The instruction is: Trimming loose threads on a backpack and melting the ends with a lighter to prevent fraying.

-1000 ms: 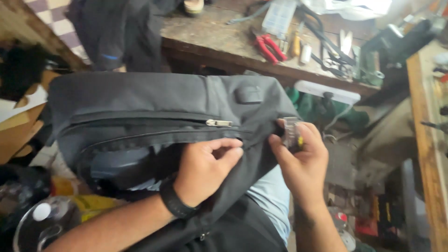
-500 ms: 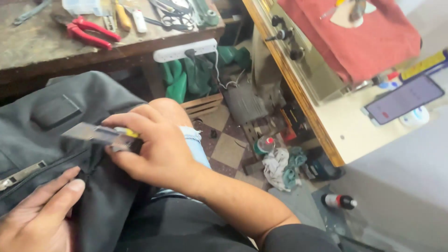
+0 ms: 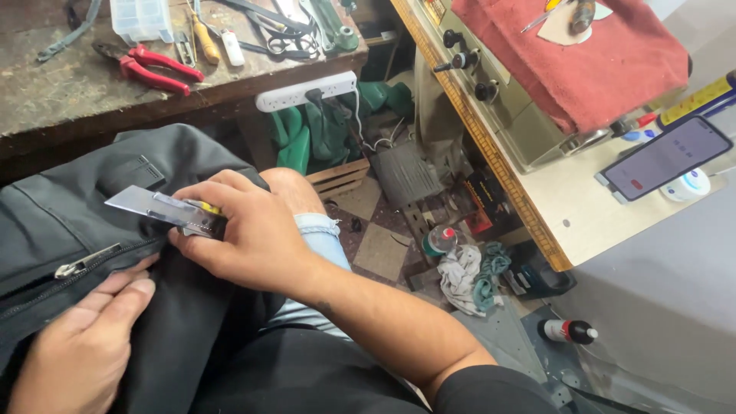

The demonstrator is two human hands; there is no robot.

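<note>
Your right hand [image 3: 245, 234] fingers pinch the utility knife [image 3: 165, 211], blade pointing left along the bag's zipper [image 3: 84, 261]; left hand [image 3: 77, 345] lies flat w/ fingers together, just below.

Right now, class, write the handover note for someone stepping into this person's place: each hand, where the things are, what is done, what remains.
Right hand: gripping a utility knife, blade extended and lying by the zip of the dark backpack.
Left hand: resting flat on the backpack just below the zip pull, holding nothing.
Backpack: across the lap.
Done: knife brought to the seam beside the zip; no cut is visible.
Left: any cutting along the zip, judging by the blade's position.
</note>
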